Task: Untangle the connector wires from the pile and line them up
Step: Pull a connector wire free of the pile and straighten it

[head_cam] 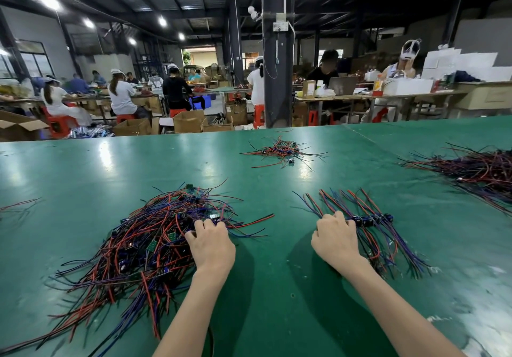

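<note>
A big tangled pile of red, blue and black connector wires [144, 246] with small green boards lies at the left on the green table [277, 287]. My left hand [210, 246] rests on the pile's right edge, its fingers curled into the wires. To the right, a row of lined-up wires [371, 223] lies roughly parallel, their dark connectors in a band across the middle. My right hand [336, 241] sits on the left end of that row, its fingers bent down onto the wires; whether it grips any is hidden.
A smaller wire heap [282, 151] lies farther back at the centre, and a large dark heap [476, 171] at the far right. A few loose wires [16, 205] reach in at the left edge. Beyond the table, people sit at workbenches among cardboard boxes.
</note>
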